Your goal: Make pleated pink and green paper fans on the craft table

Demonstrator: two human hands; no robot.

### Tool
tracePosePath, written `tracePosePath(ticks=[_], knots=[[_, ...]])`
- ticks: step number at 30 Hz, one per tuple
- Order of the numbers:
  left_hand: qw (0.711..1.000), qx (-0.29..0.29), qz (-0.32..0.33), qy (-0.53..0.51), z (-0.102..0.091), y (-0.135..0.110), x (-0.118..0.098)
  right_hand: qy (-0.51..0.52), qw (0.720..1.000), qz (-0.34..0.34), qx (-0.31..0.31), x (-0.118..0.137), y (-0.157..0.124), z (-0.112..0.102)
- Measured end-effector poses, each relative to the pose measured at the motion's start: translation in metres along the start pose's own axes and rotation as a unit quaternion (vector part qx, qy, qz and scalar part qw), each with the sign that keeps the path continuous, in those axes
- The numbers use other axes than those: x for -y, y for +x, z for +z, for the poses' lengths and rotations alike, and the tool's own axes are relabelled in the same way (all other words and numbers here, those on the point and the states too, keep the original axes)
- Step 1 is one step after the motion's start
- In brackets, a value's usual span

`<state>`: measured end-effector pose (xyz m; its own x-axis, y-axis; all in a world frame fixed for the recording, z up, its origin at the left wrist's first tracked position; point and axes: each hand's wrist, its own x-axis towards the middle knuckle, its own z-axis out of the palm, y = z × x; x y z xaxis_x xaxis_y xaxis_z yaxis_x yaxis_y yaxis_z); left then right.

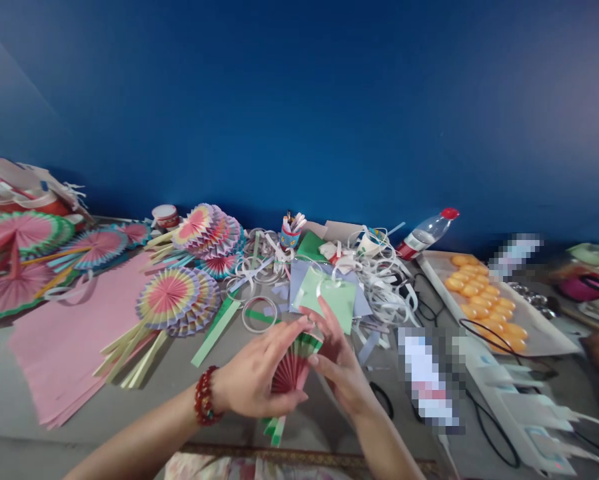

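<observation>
A pleated paper fan (292, 371), red with a green and white rim, is held between my two hands above the table's front edge. My left hand (259, 370), with a red bead bracelet at the wrist, wraps round its left side. My right hand (336, 363) has its thumb and fingers on the fan's right edge. Green paper strips (275, 430) hang out below the fan. Just beyond the hands lie light green paper sheets (336, 297) and a roll of white tape (259, 315).
Finished paper fans (172, 297) and pink paper sheets (74, 340) lie to the left. White paper scraps (386, 287) heap up at the back, near a plastic bottle (429, 232). On the right are a tray of orange oval pieces (559, 340) and a power strip (516, 407) with cables.
</observation>
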<state>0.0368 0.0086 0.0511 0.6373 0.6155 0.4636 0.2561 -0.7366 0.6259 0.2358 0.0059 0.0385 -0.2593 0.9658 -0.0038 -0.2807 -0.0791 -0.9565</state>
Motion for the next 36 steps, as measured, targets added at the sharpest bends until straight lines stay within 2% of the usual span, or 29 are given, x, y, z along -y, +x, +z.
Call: tracePosePath(ticks=[5,8,11,13,14,15,16,17,18,19,21,23,25,27,29,32,34,36], knots=[[0.998,0.021,0.042,0.030,-0.004,0.010,0.005,0.006,1.000,0.002,0.015,0.005,0.003,0.002],[0.997,0.005,0.052,0.054,-0.010,0.013,0.004,0.015,1.000,-0.014,0.001,0.005,0.004,0.001],[0.995,-0.079,0.025,0.060,-0.011,0.004,-0.006,-0.004,0.998,-0.060,-0.036,0.004,0.006,-0.002],[0.987,-0.160,-0.013,0.013,-0.007,-0.007,-0.018,-0.051,0.990,-0.107,-0.076,0.003,0.007,-0.005],[0.986,-0.164,-0.026,-0.015,-0.002,-0.012,-0.023,-0.074,0.984,-0.129,-0.096,0.003,0.008,-0.007],[0.991,-0.127,-0.022,-0.046,0.003,-0.016,-0.028,-0.093,0.979,-0.146,-0.112,0.003,0.009,-0.009],[0.992,-0.063,-0.055,-0.095,0.008,-0.019,-0.031,-0.105,0.974,-0.157,-0.122,0.003,0.009,-0.010],[0.982,-0.018,-0.106,-0.156,0.014,-0.021,-0.032,-0.113,0.972,-0.164,-0.127,0.003,0.009,-0.010],[0.960,0.006,-0.169,-0.225,0.020,-0.021,-0.031,-0.117,0.970,-0.169,-0.128,0.003,0.008,-0.011],[0.922,-0.003,-0.238,-0.305,0.025,-0.020,-0.028,-0.120,0.970,-0.172,-0.125,0.004,0.007,-0.010],[0.829,-0.059,-0.319,-0.454,0.031,-0.016,-0.021,-0.115,0.972,-0.174,-0.107,0.005,0.002,-0.009],[0.748,-0.111,-0.344,-0.557,0.032,-0.011,-0.013,-0.104,0.978,-0.168,-0.072,0.005,-0.004,-0.006],[0.699,-0.132,-0.347,-0.611,0.028,-0.006,-0.008,-0.096,0.981,-0.167,-0.032,0.004,-0.009,-0.004],[0.682,-0.129,-0.354,-0.627,0.024,-0.001,-0.006,-0.088,0.981,-0.171,-0.001,0.002,-0.012,-0.003],[0.681,-0.132,-0.364,-0.622,0.022,0.003,-0.006,-0.078,0.981,-0.176,0.015,0.000,-0.014,-0.003],[0.680,-0.166,-0.376,-0.608,0.024,0.008,-0.006,-0.080,0.980,-0.179,0.021,-0.003,-0.015,-0.004],[0.688,-0.195,-0.377,-0.589,0.027,0.009,-0.005,-0.089,0.979,-0.182,0.019,-0.003,-0.016,-0.005],[0.717,-0.204,-0.371,-0.553,0.030,0.007,-0.005,-0.090,0.979,-0.180,0.014,-0.003,-0.016,-0.007]])
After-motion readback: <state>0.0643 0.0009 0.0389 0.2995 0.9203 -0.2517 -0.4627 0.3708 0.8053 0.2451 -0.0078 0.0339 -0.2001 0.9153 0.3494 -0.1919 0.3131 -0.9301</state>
